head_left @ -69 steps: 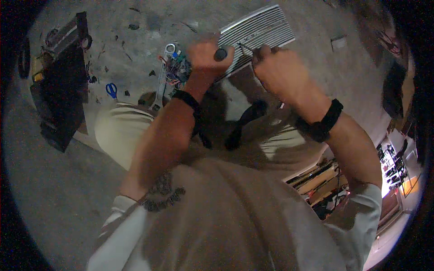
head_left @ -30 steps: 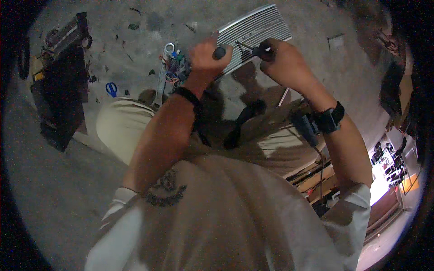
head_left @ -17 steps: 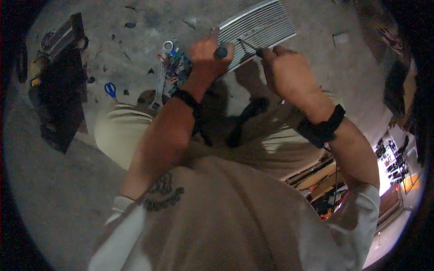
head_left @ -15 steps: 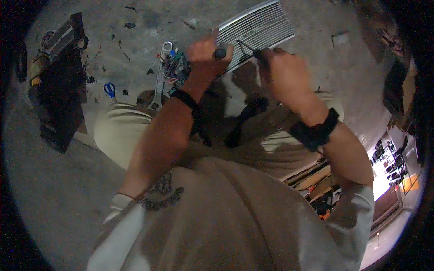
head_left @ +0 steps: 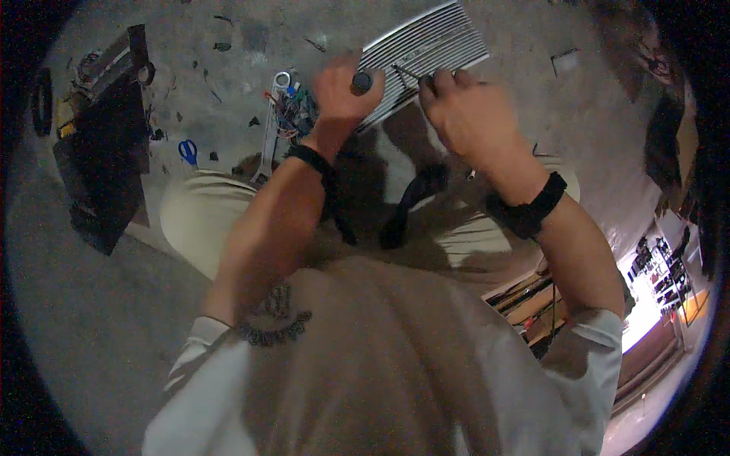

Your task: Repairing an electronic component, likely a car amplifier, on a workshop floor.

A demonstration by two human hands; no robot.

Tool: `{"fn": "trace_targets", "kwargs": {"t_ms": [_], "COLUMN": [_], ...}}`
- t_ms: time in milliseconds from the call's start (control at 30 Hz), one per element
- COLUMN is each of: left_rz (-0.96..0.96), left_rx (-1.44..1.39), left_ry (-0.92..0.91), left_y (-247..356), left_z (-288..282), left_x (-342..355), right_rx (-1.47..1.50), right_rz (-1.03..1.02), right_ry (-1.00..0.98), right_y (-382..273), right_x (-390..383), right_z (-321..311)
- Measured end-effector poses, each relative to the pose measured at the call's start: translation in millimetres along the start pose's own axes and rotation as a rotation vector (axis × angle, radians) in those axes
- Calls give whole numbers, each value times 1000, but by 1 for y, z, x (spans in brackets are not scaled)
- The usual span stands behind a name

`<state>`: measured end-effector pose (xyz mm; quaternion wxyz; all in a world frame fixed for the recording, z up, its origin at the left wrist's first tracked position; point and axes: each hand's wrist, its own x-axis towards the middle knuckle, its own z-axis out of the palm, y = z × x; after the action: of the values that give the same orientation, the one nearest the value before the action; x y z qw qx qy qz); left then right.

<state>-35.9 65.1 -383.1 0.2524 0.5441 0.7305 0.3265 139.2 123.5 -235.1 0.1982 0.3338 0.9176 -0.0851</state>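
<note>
Two bare hands work at a ribbed, silver-grey metal panel [head_left: 426,53] lying on the concrete floor [head_left: 228,76] ahead of the person's knees. Left hand [head_left: 342,95] curls its fingers around a dark round-ended tool handle [head_left: 362,80] at the panel's near edge. Right hand [head_left: 464,114] pinches a thin dark rod [head_left: 407,74] over the ribs. A chrome spanner [head_left: 271,125] and blue-handled scissors [head_left: 187,150] lie to the left.

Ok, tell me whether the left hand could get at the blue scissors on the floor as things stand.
Probably yes, but not at once: the left hand is closed around a dark-handled tool at the slatted grille. The blue scissors lie in the open on the floor, off to its left.
</note>
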Motion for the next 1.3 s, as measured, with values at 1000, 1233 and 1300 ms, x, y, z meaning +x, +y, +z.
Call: {"fn": "trace_targets", "kwargs": {"t_ms": [1000, 1233, 1300], "left_rz": [-64, 137, 173], "left_rx": [86, 248, 223], "left_ry": [-110, -120, -143], "left_y": [-25, -26, -24], "left_z": [23, 11, 3], "left_x": [11, 11, 13], "right_rx": [276, 254, 270], "right_rz": [280, 265, 288], "right_ry": [195, 146, 109], "right_y": [0, 4, 1], "right_x": [26, 27, 23], "right_z": [52, 25, 20]}}
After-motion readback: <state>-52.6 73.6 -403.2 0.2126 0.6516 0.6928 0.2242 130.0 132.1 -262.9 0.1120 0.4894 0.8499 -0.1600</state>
